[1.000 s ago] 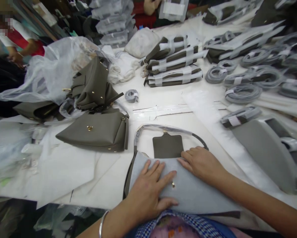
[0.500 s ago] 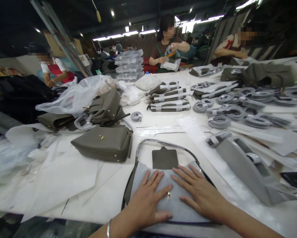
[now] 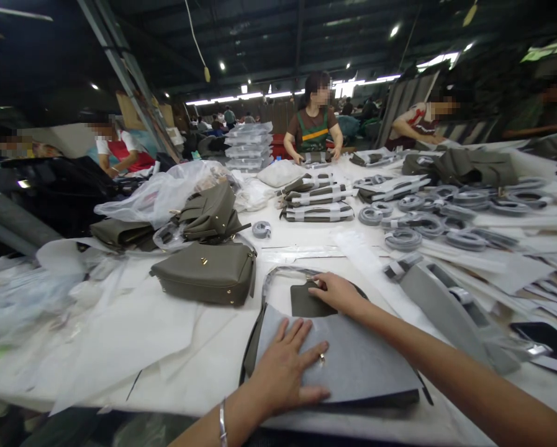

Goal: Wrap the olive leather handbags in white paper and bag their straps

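An olive-grey handbag lies in front of me, its front covered by a pale grey sheet [image 3: 371,357]. A small gold clasp [image 3: 322,359] pokes through the sheet. My left hand [image 3: 285,363] rests flat on the sheet with fingers spread. Above it, my right hand [image 3: 336,293] closes thumb and fingers at the tip of the bag's olive flap [image 3: 301,302]; the exact grip is partly hidden. The wrapped shoulder strap [image 3: 271,279] arches behind the flap. To the left lies another olive handbag [image 3: 208,276] with a gold fitting.
A grey tape dispenser [image 3: 446,316] and a black flat object [image 3: 548,341] are at right. Wrapped coiled straps [image 3: 402,239] and taped bag pieces [image 3: 318,212] lie further back. Clear plastic [image 3: 152,192] drapes near more bags at left. A co-worker [image 3: 313,124] stands across the table.
My right hand has lifted off the sheet and moved up to the flap's tip. My left hand stays flat on the sheet. The view has shifted slightly; the co-worker opposite has lowered both hands.
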The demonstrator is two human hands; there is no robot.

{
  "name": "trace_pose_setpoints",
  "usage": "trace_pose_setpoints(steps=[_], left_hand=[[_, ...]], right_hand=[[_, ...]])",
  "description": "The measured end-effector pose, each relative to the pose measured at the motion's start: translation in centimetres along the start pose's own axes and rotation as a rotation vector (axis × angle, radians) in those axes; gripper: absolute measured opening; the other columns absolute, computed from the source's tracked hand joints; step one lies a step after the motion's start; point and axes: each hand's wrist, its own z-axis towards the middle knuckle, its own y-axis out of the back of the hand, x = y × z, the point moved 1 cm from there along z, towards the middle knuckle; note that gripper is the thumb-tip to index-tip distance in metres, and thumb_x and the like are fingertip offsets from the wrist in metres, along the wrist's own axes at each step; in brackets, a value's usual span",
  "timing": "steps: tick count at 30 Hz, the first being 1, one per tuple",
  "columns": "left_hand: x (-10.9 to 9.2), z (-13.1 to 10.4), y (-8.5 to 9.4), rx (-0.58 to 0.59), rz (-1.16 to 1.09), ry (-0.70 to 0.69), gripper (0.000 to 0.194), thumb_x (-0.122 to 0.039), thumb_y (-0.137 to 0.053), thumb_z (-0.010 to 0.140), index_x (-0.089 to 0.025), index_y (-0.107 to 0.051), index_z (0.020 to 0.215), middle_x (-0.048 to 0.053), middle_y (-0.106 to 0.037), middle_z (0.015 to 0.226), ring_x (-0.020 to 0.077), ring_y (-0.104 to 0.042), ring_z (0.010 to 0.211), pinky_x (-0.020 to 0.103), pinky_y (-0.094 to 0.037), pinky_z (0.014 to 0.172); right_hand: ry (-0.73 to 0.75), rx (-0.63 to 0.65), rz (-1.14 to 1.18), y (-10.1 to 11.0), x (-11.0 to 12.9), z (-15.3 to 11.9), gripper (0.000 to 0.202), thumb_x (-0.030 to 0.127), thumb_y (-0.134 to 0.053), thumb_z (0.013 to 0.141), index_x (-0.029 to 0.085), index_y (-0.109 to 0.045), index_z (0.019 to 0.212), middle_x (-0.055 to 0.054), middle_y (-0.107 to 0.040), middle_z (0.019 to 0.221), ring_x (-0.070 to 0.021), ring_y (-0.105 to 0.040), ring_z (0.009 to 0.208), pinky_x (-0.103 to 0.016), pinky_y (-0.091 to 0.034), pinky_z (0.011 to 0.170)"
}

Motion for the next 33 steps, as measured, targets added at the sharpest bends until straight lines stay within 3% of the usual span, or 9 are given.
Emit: trace_pose_setpoints(steps=[4,8,13,17,21,28,33], left_hand=[[0.0,-0.1,0.0,-0.010,0.025,-0.011,0.078,-0.074,-0.050,0.085,-0.038,-0.032,0.152,0.013,-0.023,0.163,0.0370,-0.025,0.147,0.061,-0.018,0.117],[0.2,-0.1,-0.3,-0.028,0.017,-0.021,0.078,-0.075,-0.049,0.085,-0.037,-0.033,0.151,0.014,-0.025,0.162,0.0362,-0.026,0.147,0.062,-0.018,0.117],[0.2,-0.1,-0.3,-0.070,0.010,-0.024,0.076,-0.076,-0.048,0.085,-0.037,-0.036,0.150,0.015,-0.032,0.159,0.0352,-0.028,0.146,0.062,-0.020,0.116],[-0.1,-0.1,-0.3,-0.124,0.034,-0.045,0.073,-0.071,-0.054,0.085,-0.034,-0.043,0.147,0.014,-0.042,0.152,0.0344,-0.034,0.143,0.062,-0.021,0.116],[-0.4,-0.1,-0.4,-0.159,0.065,-0.044,0.070,-0.068,-0.057,0.085,-0.030,-0.048,0.143,0.012,-0.052,0.141,0.0310,-0.043,0.136,0.060,-0.019,0.118],[-1.0,-0.2,-0.2,-0.179,0.110,-0.037,0.067,-0.066,-0.059,0.084,-0.026,-0.052,0.138,0.009,-0.064,0.123,0.0279,-0.054,0.124,0.059,-0.021,0.118],[-1.7,-1.4,-0.7,-0.355,0.180,-0.013,0.066,-0.066,-0.060,0.084,-0.016,-0.059,0.128,0.014,-0.068,0.120,0.0302,-0.061,0.118,0.057,-0.038,0.111]], right_hand=[[-0.035,-0.040,0.035,-1.0,0.5,0.6,0.034,0.037,-0.070,0.082,0.015,-0.073,0.108,-0.016,-0.072,0.112,-0.0325,-0.066,0.108,-0.042,-0.049,0.093],[0.028,-0.054,0.149,-0.2,1.0,-0.3,0.035,0.032,-0.065,0.086,0.019,-0.070,0.118,-0.009,-0.075,0.101,-0.0259,-0.070,0.096,-0.037,-0.054,0.086],[0.282,-0.004,0.269,2.3,2.1,-4.7,0.031,0.026,-0.061,0.091,0.022,-0.070,0.119,-0.006,-0.073,0.113,-0.0215,-0.067,0.108,-0.034,-0.051,0.097],[0.447,0.151,0.292,3.1,2.3,-8.6,0.030,0.030,-0.054,0.098,0.031,-0.069,0.124,-0.003,-0.066,0.132,-0.0191,-0.061,0.122,-0.035,-0.045,0.108],[0.497,0.244,0.189,2.0,1.2,-10.9,0.034,0.040,-0.052,0.099,0.034,-0.064,0.131,-0.004,-0.053,0.147,-0.0230,-0.049,0.136,-0.044,-0.036,0.116],[0.526,0.164,0.039,0.0,0.7,-11.6,0.034,0.037,-0.061,0.095,0.033,-0.065,0.128,-0.008,-0.052,0.148,-0.0269,-0.046,0.138,-0.052,-0.033,0.116],[0.535,0.158,-0.053,-0.4,0.6,-11.9,0.037,0.029,-0.063,0.094,0.033,-0.063,0.131,-0.006,-0.049,0.150,-0.0281,-0.044,0.139,-0.056,-0.033,0.115]])
